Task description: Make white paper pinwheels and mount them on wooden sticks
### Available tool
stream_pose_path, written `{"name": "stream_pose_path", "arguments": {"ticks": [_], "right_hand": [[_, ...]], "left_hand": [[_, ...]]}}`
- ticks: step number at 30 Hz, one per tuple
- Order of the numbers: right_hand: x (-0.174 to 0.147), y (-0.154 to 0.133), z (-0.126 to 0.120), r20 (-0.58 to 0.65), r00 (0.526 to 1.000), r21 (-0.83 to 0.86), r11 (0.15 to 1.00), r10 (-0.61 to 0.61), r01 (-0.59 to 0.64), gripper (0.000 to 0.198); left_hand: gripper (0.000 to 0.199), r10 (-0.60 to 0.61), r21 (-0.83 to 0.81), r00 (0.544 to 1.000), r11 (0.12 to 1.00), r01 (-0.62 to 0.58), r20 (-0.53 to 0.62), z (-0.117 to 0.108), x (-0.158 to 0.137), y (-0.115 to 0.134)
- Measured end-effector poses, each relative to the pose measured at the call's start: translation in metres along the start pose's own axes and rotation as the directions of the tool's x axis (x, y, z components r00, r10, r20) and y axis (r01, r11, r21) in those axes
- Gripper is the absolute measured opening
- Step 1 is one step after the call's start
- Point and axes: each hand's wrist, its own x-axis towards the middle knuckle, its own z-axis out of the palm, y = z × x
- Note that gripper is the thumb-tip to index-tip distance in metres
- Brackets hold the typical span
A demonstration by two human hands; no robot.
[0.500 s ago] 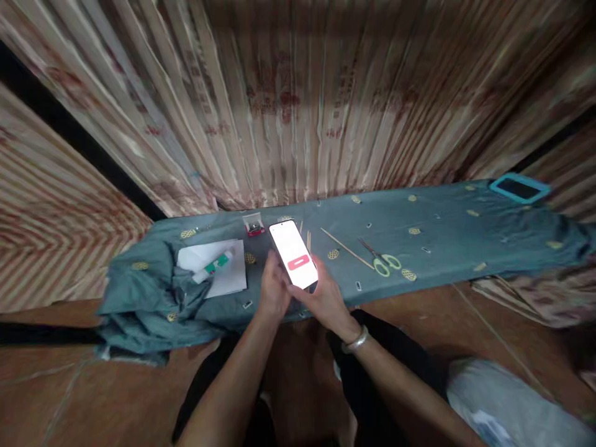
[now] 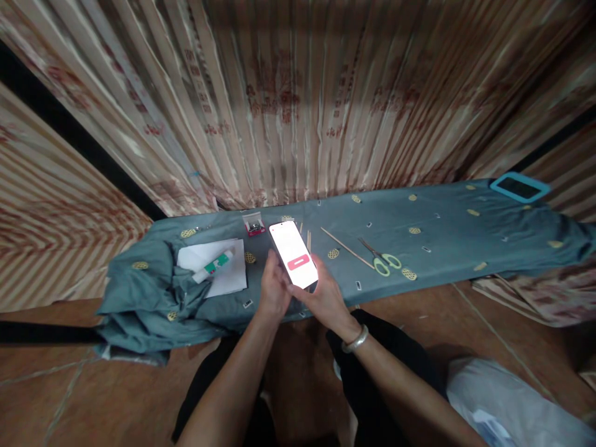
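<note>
A smartphone with a bright white screen and a red button on it is held up above the near part of the cloth. My left hand is closed around its lower left side. At the lower right edge, my right hand grips the phone too, its thumb near the bottom of the screen. A silver bangle circles the right wrist. Behind the phone lie several thin wooden sticks, some partly hidden by it. Scissors with light green handles rest to the right of the sticks.
White paper sheets lie at left beneath a green and white tube. A small red box holds metal bits. The grey-green cloth has a blue-framed object at its far right. Curtains hang behind; a pale bag sits low right.
</note>
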Motion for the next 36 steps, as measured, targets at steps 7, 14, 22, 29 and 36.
{"name": "stream_pose_path", "arguments": {"ticks": [7,14,22,29,36], "right_hand": [[-0.0002,0.0016,0.0009,0.001,1.000,-0.018,1.000,-0.013,0.013,0.082],[0.0004,-0.0005,-0.0009,0.014,1.000,-0.008,1.000,-0.004,0.004,0.082],[-0.0002,-0.0005,-0.0011,0.002,1.000,-0.013,1.000,-0.015,0.015,0.081],[0.0001,-0.0016,-0.0012,-0.004,1.000,-0.052,0.998,-0.023,0.023,0.080],[0.0026,0.0000,-0.0045,-0.091,0.995,-0.051,0.998,-0.031,0.026,0.084]], "left_hand": [[0.037,0.006,0.007,1.000,1.000,-0.006,-0.005,0.0004,-0.0003,0.0001],[0.037,-0.013,0.004,1.000,1.000,0.013,-0.017,0.0019,-0.0011,0.0013],[0.038,-0.009,-0.016,0.999,1.000,0.009,-0.032,0.0038,-0.0018,0.0018],[0.039,-0.004,-0.031,0.999,1.000,0.003,-0.037,0.0053,-0.0028,0.0007],[0.036,0.018,0.067,1.000,0.998,-0.019,0.019,0.0007,0.0013,-0.0073]]}}
